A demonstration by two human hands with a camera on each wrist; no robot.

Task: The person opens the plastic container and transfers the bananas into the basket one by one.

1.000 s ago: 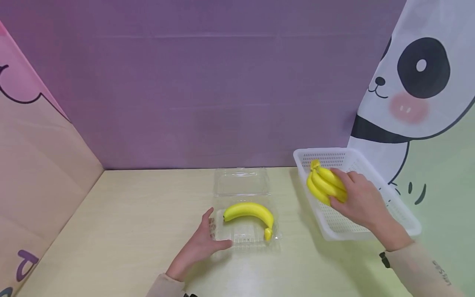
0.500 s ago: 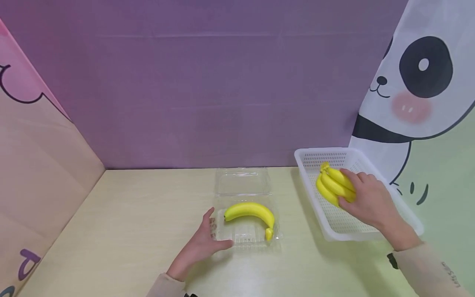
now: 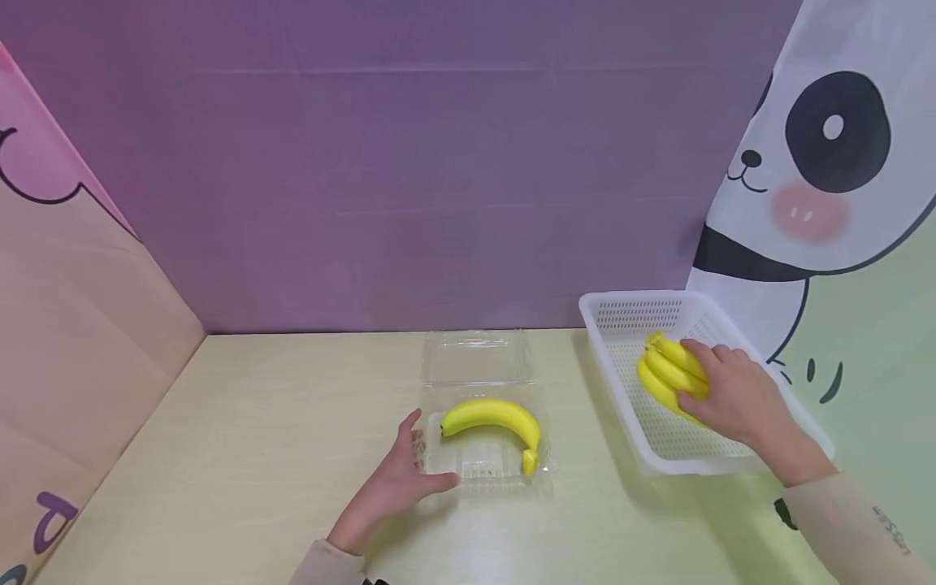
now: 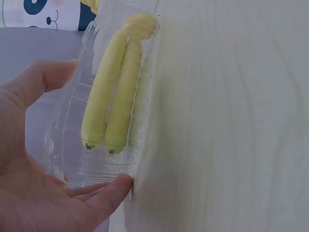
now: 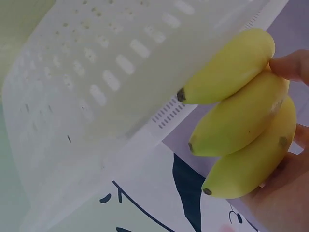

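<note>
My right hand point(image 3: 734, 398) grips a yellow bunch of bananas point(image 3: 670, 375) from its right side, inside the outline of the white perforated basket point(image 3: 643, 465). Three banana tips of that bunch point(image 5: 241, 111) show in the right wrist view. Thumb and fingers spread wide, my left hand point(image 3: 398, 479) rests at the near left corner of a clear plastic clamshell box point(image 3: 475, 467). In that box lie bananas point(image 3: 493, 413); the left wrist view shows two bananas point(image 4: 116, 87) joined at one end.
The box's clear lid point(image 3: 478, 360) lies folded back toward the purple backdrop point(image 3: 439, 179). To the right, a panda-printed cloth point(image 3: 841, 244) hangs close behind the basket. The pale wooden table point(image 3: 241, 447) extends left of the box.
My right hand has shifted right and slightly nearer with the bunch of bananas, from the basket's left rim to further over its inside. The left hand and the box have stayed put.
</note>
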